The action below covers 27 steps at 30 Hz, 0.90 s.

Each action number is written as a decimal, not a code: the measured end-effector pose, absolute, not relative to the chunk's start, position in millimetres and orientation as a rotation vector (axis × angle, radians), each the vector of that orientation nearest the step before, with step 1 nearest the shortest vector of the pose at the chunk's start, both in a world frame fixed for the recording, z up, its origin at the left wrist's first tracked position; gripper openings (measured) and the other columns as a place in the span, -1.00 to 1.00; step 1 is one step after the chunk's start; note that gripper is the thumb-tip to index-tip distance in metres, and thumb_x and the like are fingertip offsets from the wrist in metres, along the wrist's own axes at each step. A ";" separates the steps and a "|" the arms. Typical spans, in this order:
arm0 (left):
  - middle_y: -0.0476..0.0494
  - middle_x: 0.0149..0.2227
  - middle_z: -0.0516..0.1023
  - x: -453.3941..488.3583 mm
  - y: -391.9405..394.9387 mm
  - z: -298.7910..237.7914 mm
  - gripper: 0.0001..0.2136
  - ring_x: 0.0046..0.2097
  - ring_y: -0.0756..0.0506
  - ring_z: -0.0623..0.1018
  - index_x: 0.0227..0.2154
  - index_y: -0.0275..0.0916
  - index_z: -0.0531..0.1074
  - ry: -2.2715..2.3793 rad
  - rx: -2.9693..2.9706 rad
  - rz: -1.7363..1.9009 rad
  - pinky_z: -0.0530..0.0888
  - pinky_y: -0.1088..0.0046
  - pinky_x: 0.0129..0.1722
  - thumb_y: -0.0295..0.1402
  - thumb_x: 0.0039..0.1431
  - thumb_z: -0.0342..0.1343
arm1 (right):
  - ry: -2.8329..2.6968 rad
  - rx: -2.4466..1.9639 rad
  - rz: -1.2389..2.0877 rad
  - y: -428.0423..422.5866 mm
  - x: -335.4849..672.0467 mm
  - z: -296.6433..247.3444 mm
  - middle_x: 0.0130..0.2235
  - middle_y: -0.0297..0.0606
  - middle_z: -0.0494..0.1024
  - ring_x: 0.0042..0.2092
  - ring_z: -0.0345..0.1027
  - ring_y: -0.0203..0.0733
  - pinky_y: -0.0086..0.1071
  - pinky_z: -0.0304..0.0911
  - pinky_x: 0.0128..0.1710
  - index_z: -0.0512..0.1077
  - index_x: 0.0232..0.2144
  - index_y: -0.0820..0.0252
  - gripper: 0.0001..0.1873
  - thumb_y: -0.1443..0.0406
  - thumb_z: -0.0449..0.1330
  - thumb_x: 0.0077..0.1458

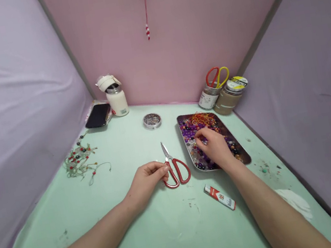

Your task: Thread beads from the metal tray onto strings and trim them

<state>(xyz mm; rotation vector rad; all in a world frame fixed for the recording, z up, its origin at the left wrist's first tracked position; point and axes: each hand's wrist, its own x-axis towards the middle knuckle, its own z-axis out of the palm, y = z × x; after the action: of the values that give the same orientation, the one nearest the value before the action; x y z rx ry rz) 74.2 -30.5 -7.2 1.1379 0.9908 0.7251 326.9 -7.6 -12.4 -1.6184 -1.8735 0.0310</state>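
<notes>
My left hand is closed in a pinch above the table, right beside the red-handled scissors. Whatever its fingertips hold is too small to make out. Over the metal tray is my right hand, its thumb and forefinger drawn together among the beads. I cannot see whether a bead is between them. Purple, black, clear and orange beads fill the tray, with a tangle of red and orange thread at its far end. The scissors lie slightly open, blades pointing away from me.
A lighter lies in front of the tray. Strung beads on cord lie at the left. Toward the back are a phone, a cream bottle, a round clear case, a jar with scissors and a lidded jar.
</notes>
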 end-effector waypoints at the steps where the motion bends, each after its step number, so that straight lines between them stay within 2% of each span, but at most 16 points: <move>1: -0.06 -0.50 0.45 74.0 -30.4 -7.4 -0.74 -0.42 0.00 0.41 -0.44 -0.30 0.47 0.991 1.138 0.733 0.39 0.45 -0.32 -0.16 -0.03 0.18 | -1.819 -1.576 0.055 -9.9 324.8 -9.8 -0.35 -0.24 0.47 -0.28 0.32 -0.17 -0.32 0.19 -0.20 0.38 -0.41 0.16 -0.89 0.37 0.05 0.04; 4: -0.07 -0.51 0.44 73.6 -30.3 -8.4 -0.73 -0.43 0.00 0.41 -0.44 -0.31 0.47 0.980 1.139 0.753 0.39 0.44 -0.33 -0.16 -0.04 0.18 | -1.636 -1.473 0.241 -18.4 311.9 -0.9 -0.38 -0.29 0.47 -0.36 0.30 -0.22 -0.34 0.22 -0.28 0.40 -0.40 0.15 -0.91 0.32 0.10 0.01; 7: -0.07 -0.51 0.44 73.3 -30.2 -8.6 -0.74 -0.44 0.01 0.40 -0.45 -0.32 0.47 0.957 1.138 0.768 0.38 0.45 -0.34 -0.17 -0.04 0.18 | -1.441 -1.354 0.668 -28.0 292.5 4.8 -0.38 -0.30 0.50 -0.39 0.31 -0.25 -0.38 0.23 -0.36 0.44 -0.35 0.14 -0.87 0.24 0.16 0.02; 10: -0.06 -0.50 0.45 73.0 -30.2 -7.0 -0.75 -0.43 0.02 0.40 -0.46 -0.32 0.47 0.936 1.141 0.778 0.37 0.46 -0.34 -0.18 -0.03 0.19 | -1.260 -1.252 1.027 -34.4 274.9 3.7 -0.40 -0.29 0.53 -0.40 0.33 -0.28 -0.39 0.25 -0.36 0.46 -0.37 0.15 -0.82 0.19 0.25 -0.05; 13: -0.06 -0.51 0.45 72.8 -30.4 -4.8 -0.75 -0.43 0.02 0.40 -0.46 -0.32 0.47 0.925 1.132 0.783 0.38 0.45 -0.34 -0.19 -0.03 0.19 | -1.142 -1.177 1.243 -37.1 264.8 0.8 -0.37 -0.27 0.55 -0.40 0.36 -0.29 -0.39 0.28 -0.35 0.45 -0.37 0.16 -0.78 0.18 0.29 -0.09; 17: -0.06 -0.53 0.44 72.5 -30.9 -4.4 -0.74 -0.45 0.01 0.41 -0.46 -0.32 0.47 0.920 1.123 0.764 0.39 0.43 -0.34 -0.18 -0.06 0.21 | -1.095 -1.157 1.332 -39.1 260.9 1.3 -0.37 -0.30 0.56 -0.40 0.38 -0.30 -0.40 0.29 -0.35 0.45 -0.39 0.14 -0.77 0.17 0.31 -0.11; 27: -0.05 -0.53 0.45 72.3 -32.8 -2.8 -0.73 -0.47 0.02 0.41 -0.48 -0.32 0.47 0.912 1.096 0.746 0.38 0.46 -0.37 -0.17 -0.10 0.23 | -1.201 -1.170 1.289 -41.4 259.6 -5.4 -0.39 -0.32 0.52 -0.37 0.38 -0.28 -0.40 0.29 -0.33 0.45 -0.39 0.12 -0.83 0.20 0.29 -0.07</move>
<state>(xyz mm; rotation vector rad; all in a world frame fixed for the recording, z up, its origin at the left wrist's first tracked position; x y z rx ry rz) 72.3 -32.8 -2.8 1.0955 0.9116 0.7455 259.6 -41.4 -5.4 -1.1700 -1.2012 1.2893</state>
